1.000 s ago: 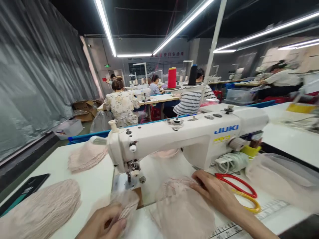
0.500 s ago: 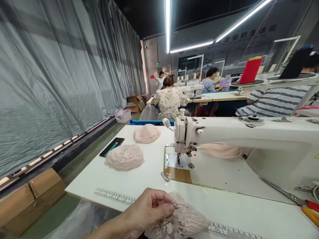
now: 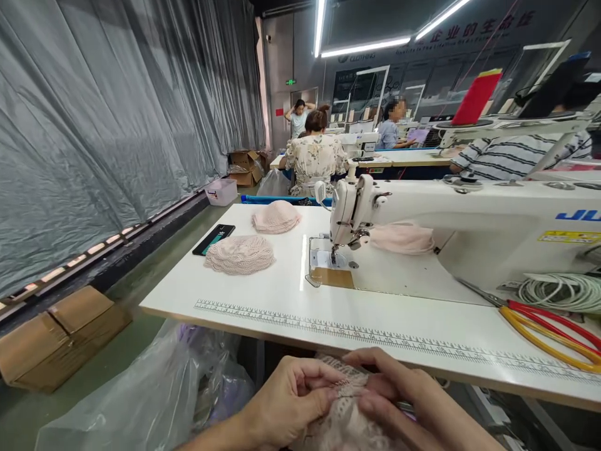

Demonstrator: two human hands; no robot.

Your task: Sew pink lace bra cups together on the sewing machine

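Note:
A piece of pale pink lace fabric [image 3: 350, 419] is stretched between my two hands, below the front edge of the sewing table. My left hand [image 3: 293, 401] pinches its left side between thumb and fingers. On the right side, my right hand [image 3: 399, 394] grips the same lace, its fingertips close to the left ones. The lower part of the lace is cut off by the bottom of the view. Ahead stands a white sewing machine [image 3: 460, 213], with its needle and presser foot [image 3: 333, 254] over the metal plate.
Stacked lace cups [image 3: 241, 255], pink fabric cups [image 3: 276, 216] and a black phone [image 3: 213, 240] lie on the table's left. Scissors [image 3: 549, 329] with red and yellow handles lie at right. A plastic bag [image 3: 141, 388] hangs lower left. Co-workers sit beyond.
The lace has come off the tabletop, toward me. My right hand has come into view and now holds it too. The camera has tilted down.

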